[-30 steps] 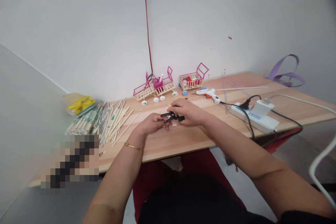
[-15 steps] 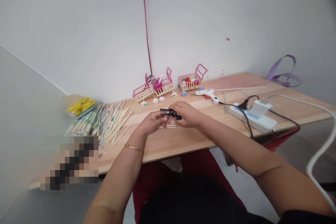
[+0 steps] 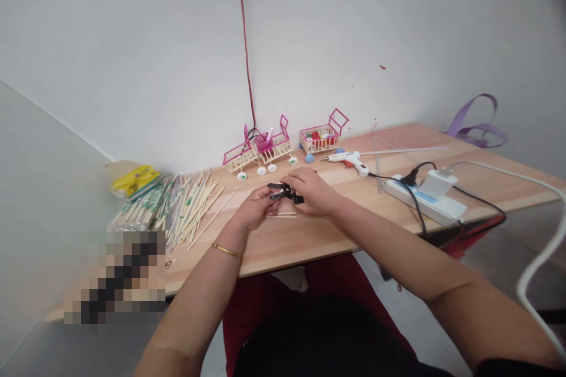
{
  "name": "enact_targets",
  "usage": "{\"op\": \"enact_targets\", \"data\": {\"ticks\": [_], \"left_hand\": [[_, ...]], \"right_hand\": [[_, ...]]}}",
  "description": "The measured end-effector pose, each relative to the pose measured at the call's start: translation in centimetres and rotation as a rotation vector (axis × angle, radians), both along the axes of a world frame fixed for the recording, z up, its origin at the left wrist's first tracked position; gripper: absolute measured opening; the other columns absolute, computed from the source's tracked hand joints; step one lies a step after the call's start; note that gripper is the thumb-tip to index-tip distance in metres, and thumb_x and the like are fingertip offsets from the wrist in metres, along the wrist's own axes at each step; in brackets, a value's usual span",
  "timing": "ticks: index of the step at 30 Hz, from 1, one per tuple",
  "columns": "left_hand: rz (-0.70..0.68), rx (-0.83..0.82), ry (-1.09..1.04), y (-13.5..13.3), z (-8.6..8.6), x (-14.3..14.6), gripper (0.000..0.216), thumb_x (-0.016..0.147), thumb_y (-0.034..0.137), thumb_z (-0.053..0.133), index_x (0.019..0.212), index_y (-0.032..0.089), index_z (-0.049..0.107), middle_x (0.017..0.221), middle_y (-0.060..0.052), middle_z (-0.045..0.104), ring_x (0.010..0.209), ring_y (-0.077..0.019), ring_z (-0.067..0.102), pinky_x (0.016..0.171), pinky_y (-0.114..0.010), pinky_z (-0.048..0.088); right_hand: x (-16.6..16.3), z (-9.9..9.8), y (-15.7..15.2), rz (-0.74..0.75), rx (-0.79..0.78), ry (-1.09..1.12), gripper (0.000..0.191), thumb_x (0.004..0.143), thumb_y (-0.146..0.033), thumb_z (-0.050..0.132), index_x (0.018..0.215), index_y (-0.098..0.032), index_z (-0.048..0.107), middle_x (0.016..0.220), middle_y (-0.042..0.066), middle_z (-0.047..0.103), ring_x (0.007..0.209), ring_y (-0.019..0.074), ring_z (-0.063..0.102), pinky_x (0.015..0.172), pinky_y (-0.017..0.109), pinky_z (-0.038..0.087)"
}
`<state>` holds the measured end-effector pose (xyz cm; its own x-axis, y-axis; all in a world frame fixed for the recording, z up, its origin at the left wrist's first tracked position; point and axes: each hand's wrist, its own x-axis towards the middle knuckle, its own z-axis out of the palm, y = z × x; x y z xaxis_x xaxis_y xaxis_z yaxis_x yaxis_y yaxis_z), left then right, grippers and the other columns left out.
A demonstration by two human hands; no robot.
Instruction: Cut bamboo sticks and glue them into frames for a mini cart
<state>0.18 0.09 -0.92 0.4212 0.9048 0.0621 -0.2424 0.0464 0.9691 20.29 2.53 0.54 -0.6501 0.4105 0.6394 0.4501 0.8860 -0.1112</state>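
Near the front of the table, my right hand (image 3: 312, 191) is closed around a pair of black pliers (image 3: 286, 191). Their two prongs point left, spread apart, towards my other hand. Beside those prongs, my left hand (image 3: 255, 207) has its fingers pinched together; what they hold is too small and too covered to make out. Below both hands, short thin wooden sticks (image 3: 285, 215) lie on the wooden table (image 3: 274, 247).
Small stick-built carts (image 3: 241, 159) with pink rims line the wall, one a filled cart (image 3: 319, 138). A white glue gun (image 3: 349, 160) lies right of my hands, near a power strip (image 3: 424, 199). Loose sticks (image 3: 198, 206) and a yellow packet (image 3: 132, 181) are left.
My hands and the pliers stay almost in place, with only a slight shift to the left. The view itself has moved a little.
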Motion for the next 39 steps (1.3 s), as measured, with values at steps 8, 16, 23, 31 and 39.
{"op": "enact_targets", "data": {"ticks": [8, 16, 23, 31, 39], "left_hand": [[-0.057, -0.09, -0.02, -0.3, 0.28, 0.16, 0.034, 0.069, 0.037, 0.078, 0.077, 0.014, 0.054, 0.051, 0.007, 0.042, 0.042, -0.0024, 0.029, 0.044, -0.017, 0.02], [-0.111, -0.112, -0.013, -0.61, 0.69, 0.24, 0.035, 0.068, 0.037, 0.077, 0.07, 0.014, 0.051, 0.049, 0.006, 0.044, 0.04, -0.0021, 0.026, 0.043, -0.017, 0.021], [-0.036, -0.063, -0.037, -0.22, 0.14, 0.36, 0.033, 0.069, 0.035, 0.076, 0.084, 0.016, 0.053, 0.05, 0.007, 0.047, 0.04, -0.0033, 0.029, 0.042, -0.017, 0.02], [-0.058, -0.093, -0.018, -0.08, 0.12, 0.18, 0.031, 0.071, 0.036, 0.074, 0.076, 0.014, 0.052, 0.05, 0.006, 0.046, 0.04, -0.0028, 0.028, 0.042, -0.017, 0.02], [-0.152, -0.163, -0.014, -0.13, 0.17, 0.08, 0.034, 0.077, 0.04, 0.069, 0.071, 0.016, 0.045, 0.048, 0.009, 0.036, 0.039, -0.0028, 0.024, 0.042, -0.016, 0.019]], "right_hand": [[0.11, 0.17, -0.07, 0.043, 0.03, -0.013, 0.051, 0.068, -0.015, 0.058, 0.119, -0.015, 0.052, 0.108, 0.015, 0.057, 0.097, 0.0285, 0.051, 0.085, 0.042, 0.039], [0.12, 0.06, -0.09, 0.062, -0.013, -0.029, 0.046, 0.068, -0.016, 0.058, 0.113, -0.015, 0.053, 0.103, 0.014, 0.061, 0.096, 0.0284, 0.053, 0.082, 0.041, 0.041], [-0.18, -0.11, -0.21, -0.036, -0.057, -0.046, 0.041, 0.069, -0.017, 0.057, 0.109, -0.011, 0.055, 0.099, 0.015, 0.061, 0.091, 0.028, 0.054, 0.08, 0.039, 0.042], [-0.26, -0.25, -0.09, 0.001, -0.017, -0.032, 0.044, 0.069, -0.016, 0.058, 0.113, -0.015, 0.053, 0.102, 0.014, 0.059, 0.095, 0.0285, 0.052, 0.082, 0.041, 0.039], [-0.09, -0.32, -0.05, 0.038, -0.011, -0.042, 0.048, 0.066, -0.017, 0.059, 0.114, -0.015, 0.053, 0.106, 0.014, 0.059, 0.097, 0.0291, 0.051, 0.083, 0.042, 0.039]]}}
